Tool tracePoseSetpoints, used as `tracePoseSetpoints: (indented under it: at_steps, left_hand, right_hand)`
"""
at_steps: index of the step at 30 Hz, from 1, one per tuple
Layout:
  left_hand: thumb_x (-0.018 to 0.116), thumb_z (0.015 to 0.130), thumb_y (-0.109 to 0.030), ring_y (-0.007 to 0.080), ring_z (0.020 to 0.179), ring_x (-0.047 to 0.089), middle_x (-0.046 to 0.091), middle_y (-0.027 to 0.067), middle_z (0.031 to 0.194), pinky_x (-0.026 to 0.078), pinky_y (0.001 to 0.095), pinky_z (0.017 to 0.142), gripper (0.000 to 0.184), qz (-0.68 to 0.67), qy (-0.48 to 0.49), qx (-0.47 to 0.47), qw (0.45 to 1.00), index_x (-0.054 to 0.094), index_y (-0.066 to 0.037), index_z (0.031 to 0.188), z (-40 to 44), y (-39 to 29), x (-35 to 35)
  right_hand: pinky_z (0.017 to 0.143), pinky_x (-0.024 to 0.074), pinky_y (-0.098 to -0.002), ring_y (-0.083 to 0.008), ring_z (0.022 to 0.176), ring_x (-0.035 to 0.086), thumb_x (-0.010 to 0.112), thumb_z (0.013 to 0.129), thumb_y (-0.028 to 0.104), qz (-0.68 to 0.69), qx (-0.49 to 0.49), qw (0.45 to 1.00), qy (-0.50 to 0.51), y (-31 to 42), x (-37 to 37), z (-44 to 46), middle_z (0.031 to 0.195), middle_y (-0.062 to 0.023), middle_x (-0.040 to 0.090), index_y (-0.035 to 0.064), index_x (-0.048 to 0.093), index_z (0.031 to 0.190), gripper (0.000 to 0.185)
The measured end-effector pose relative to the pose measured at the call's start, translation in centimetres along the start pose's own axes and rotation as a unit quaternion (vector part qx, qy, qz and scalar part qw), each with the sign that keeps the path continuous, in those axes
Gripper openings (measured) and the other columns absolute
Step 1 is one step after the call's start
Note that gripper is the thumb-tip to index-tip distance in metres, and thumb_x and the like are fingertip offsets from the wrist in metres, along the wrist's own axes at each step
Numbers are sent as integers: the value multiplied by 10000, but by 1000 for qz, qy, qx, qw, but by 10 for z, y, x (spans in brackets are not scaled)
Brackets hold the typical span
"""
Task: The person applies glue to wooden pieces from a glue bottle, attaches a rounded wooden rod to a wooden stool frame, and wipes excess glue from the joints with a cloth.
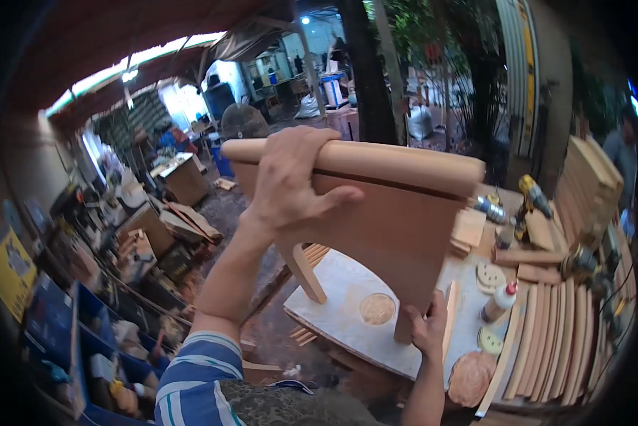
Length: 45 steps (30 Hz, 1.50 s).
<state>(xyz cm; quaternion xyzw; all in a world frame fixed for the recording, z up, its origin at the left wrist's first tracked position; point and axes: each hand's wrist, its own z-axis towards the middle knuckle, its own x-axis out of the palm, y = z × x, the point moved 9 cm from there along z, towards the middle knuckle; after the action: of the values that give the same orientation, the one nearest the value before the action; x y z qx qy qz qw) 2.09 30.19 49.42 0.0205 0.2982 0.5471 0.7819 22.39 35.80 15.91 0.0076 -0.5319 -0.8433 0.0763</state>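
A wooden panel (376, 220) stands upright before me, with an arched cut-out below and a thick rounded rail (397, 165) along its top. Over the rail's left part wraps my left hand (287, 177), its thumb pressed on the panel's face. My right hand (429, 325) grips the panel's lower right end, thumb in front and the other fingers partly hidden. Under the arch I see a wooden leg (308, 273) and a round wooden disc (377, 309) on the pale worktable (344, 280).
To the right lie a glue bottle (498, 303), sanding discs (489, 342), a row of curved wooden slats (550, 341) and a yellow drill (535, 195). Stacked boards (585, 188) rise behind them. A blue bin (85, 348) with tools stands at lower left. A person (623, 153) is at far right.
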Motion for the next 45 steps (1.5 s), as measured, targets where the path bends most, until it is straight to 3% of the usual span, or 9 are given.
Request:
tracePoseSetpoints:
  at_steps: [6, 11, 16, 19, 28, 34, 37, 40, 45]
  left_hand:
    - [656, 775, -711, 329, 906, 597, 635, 135, 908, 445, 444, 837, 703, -57, -52, -91, 993, 658, -39, 982, -20, 78, 14]
    - [670, 751, -667, 269, 775, 520, 509, 80, 774, 388, 419, 827, 604, -137, -141, -99, 976, 606, -72, 830, -38, 112, 18]
    - [677, 758, -536, 258, 868, 507, 507, 81, 830, 368, 435, 896, 525, -216, -154, -85, 960, 636, -39, 923, -50, 122, 24]
    - [552, 851, -334, 288, 990, 540, 608, 126, 986, 347, 455, 989, 450, -56, -138, -64, 987, 665, 20, 1105, -51, 113, 26]
    - [535, 850, -320, 318, 1024, 544, 607, 159, 1029, 335, 472, 1033, 476, -133, -164, -80, 974, 644, 51, 1128, -56, 111, 25]
    - [847, 615, -432, 266, 1040, 534, 574, 102, 1040, 367, 442, 966, 687, -212, -28, -77, 974, 581, -67, 1133, -45, 118, 32]
    - [885, 618, -369, 247, 993, 552, 583, 90, 1011, 398, 413, 940, 658, -208, 5, -46, 977, 586, -55, 1114, -44, 111, 1]
    - [896, 636, -297, 313, 1113, 551, 608, 126, 1139, 391, 433, 1011, 735, -140, 178, -69, 972, 578, -54, 1253, -35, 97, -7]
    - [884, 550, -236, 380, 1057, 607, 664, 172, 1032, 445, 449, 955, 682, -149, 286, -70, 944, 624, -39, 1149, -17, 73, -18]
  right_hand:
    - [902, 445, -289, -141, 989, 584, 751, 907, 359, 8, -59, 995, -85, 1, -2, 6, 1115, -53, 630, -1, 553, 1247, 533]
    - [945, 507, -390, -236, 1063, 638, 730, 918, 339, 83, 1, 994, -66, -24, -12, 1, 1170, -109, 649, 24, 567, 1233, 474]
    - [1058, 440, -467, -267, 1238, 554, 754, 889, 311, 92, 45, 991, -85, -4, 7, 2, 1349, -90, 577, 46, 528, 1345, 574]
    - [1140, 377, -485, -288, 1344, 484, 749, 880, 273, 139, 53, 985, -83, -3, 17, 2, 1440, -77, 529, 68, 453, 1447, 671]
    - [1122, 377, -459, -271, 1327, 494, 749, 881, 299, 96, 88, 987, -97, 0, 9, -1, 1426, -79, 533, 44, 451, 1444, 686]
    - [1048, 436, -401, -222, 1180, 564, 779, 863, 264, 94, 77, 983, -140, -5, 4, -6, 1273, -78, 592, 38, 476, 1392, 650]
    - [931, 466, -326, -167, 1035, 568, 732, 890, 117, -110, 30, 936, -334, 4, -6, -39, 1150, -89, 608, 8, 484, 1354, 537]
    - [885, 483, -312, -157, 982, 576, 705, 909, 85, -325, -30, 839, -435, 27, 37, -94, 1075, -86, 604, -12, 469, 1337, 498]
    - [912, 528, -363, -202, 1074, 586, 745, 900, 176, -35, 69, 995, -63, 16, 163, -84, 1237, -141, 564, -3, 336, 1447, 706]
